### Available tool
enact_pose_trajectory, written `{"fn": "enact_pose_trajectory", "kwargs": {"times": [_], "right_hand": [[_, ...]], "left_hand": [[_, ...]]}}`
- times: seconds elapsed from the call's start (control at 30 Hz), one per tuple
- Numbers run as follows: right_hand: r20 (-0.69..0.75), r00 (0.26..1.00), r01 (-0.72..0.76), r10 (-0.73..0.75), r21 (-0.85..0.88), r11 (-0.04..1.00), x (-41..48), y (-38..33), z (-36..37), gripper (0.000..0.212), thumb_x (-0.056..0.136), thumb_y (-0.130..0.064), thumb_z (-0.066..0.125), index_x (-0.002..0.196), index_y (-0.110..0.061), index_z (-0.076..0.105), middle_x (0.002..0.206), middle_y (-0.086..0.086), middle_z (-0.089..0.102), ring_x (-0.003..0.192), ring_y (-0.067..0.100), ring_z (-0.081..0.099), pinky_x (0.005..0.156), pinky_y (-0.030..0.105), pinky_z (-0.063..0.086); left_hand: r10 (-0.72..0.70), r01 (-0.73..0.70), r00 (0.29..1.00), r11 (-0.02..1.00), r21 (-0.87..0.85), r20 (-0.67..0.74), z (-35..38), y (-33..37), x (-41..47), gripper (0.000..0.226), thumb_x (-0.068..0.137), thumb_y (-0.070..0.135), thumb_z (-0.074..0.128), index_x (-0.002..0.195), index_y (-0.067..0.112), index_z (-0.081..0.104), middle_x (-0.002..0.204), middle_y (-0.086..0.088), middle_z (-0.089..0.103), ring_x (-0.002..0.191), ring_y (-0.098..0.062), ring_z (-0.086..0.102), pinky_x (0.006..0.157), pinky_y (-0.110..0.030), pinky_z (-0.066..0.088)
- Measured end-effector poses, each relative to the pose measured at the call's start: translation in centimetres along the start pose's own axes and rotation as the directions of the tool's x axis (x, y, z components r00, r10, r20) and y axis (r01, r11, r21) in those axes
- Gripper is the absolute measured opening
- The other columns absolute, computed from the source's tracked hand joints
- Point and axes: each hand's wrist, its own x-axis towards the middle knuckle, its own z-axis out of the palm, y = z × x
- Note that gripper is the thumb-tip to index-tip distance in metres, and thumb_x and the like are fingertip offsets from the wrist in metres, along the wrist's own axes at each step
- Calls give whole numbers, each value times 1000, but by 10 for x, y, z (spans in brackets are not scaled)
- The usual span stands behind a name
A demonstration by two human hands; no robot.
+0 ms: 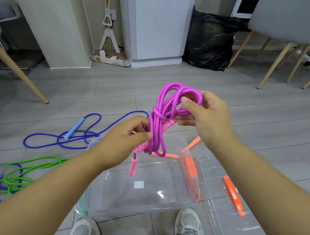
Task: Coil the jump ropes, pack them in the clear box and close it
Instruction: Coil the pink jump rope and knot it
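I hold a coiled magenta jump rope above the open clear box on the floor. My right hand grips the upper loops between thumb and fingers. My left hand pinches the lower part of the bundle, where one strand wraps around the coil. Its pink patterned handles run through the bundle, and one pink handle end hangs down over the box. The clear lid with an orange latch lies to the right of the box.
A blue rope lies loose on the floor at left. A green rope tangled with another blue one sits at lower left. An orange rope lies behind the box. Chair legs stand left and right. My shoes are below.
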Motion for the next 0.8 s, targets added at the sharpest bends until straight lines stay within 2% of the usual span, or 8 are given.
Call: {"fn": "enact_pose_trajectory", "kwargs": {"times": [0.1, 0.17, 0.27, 0.33, 0.43, 0.57, 0.7, 0.8], "right_hand": [[7, 1000, 19, -19, 5, 1000, 0, -1, -1, 13, 89, 0, 56, 84, -12, 59, 73, 9, 63, 49, 14, 65, 50, 24, 55], [29, 999, 27, -28, 17, 999, -2, -2, 0, 15, 88, 0, 57, 83, -13, 61, 70, 8, 63, 50, 14, 65, 51, 24, 56], [81, 996, 31, -31, 2, 1000, -4, -1, 2, 15, 87, -1, 59, 85, -15, 63, 66, 5, 63, 52, 17, 65, 54, 25, 57], [121, 992, 46, -42, -29, 999, -5, -1, 3, 16, 86, 0, 59, 87, -16, 64, 69, 5, 63, 54, 16, 65, 56, 25, 57], [186, 981, 69, -55, -70, 995, -7, 0, 5, 21, 85, 2, 60, 87, -18, 64, 70, 0, 63, 54, 12, 65, 57, 24, 57], [253, 964, 132, -85, -177, 975, -8, 6, 9, 27, 80, 0, 68, 85, -26, 64, 74, -1, 63, 63, 21, 65, 62, 30, 58], [248, 961, 194, -120, -304, 933, -9, 13, 13, 25, 74, -11, 75, 81, -32, 63, 79, 3, 65, 72, 37, 66, 71, 50, 56], [218, 965, 214, -146, -330, 919, -9, 17, 15, 18, 66, -29, 72, 80, -29, 61, 80, 10, 66, 73, 39, 63, 69, 53, 53]], "left_hand": [[-18, 20, 999, 999, 42, -48, 0, 5, 3, 29, 88, 41, 42, 86, 21, 63, 79, -2, 57, 77, -15, 53, 78, -34, 46], [-6, 32, 992, 980, 197, -130, -2, 9, 4, 41, 94, 44, 45, 74, 15, 66, 77, -1, 48, 79, -16, 47, 73, -24, 41], [21, 42, 970, 966, 254, -241, -3, 17, 6, 27, 90, 32, 58, 65, 22, 65, 85, 5, 47, 79, -6, 50, 72, -19, 40], [0, 34, 964, 992, 123, -267, -2, 19, 9, 9, 86, 17, 63, 78, 19, 60, 85, 0, 57, 73, -16, 61, 71, -32, 51], [-38, 11, 977, 992, -128, -210, -2, 27, 9, 34, 88, 4, 53, 102, 34, 51, 100, -2, 55, 66, -22, 64, 60, -35, 56], [26, -35, 991, 997, -70, -128, -3, 35, 6, 27, 96, 37, 43, 107, 62, 46, 100, 15, 59, 65, -19, 65, 62, -39, 56], [15, -16, 991, 1000, -11, -130, 1, 35, 5, 17, 90, 46, 50, 105, 53, 49, 95, 10, 64, 65, -22, 68, 59, -39, 57], [16, -17, 988, 1000, -5, -153, 3, 38, 2, 27, 85, 47, 57, 109, 48, 45, 99, 10, 65, 69, -20, 69, 56, -34, 57]]}}
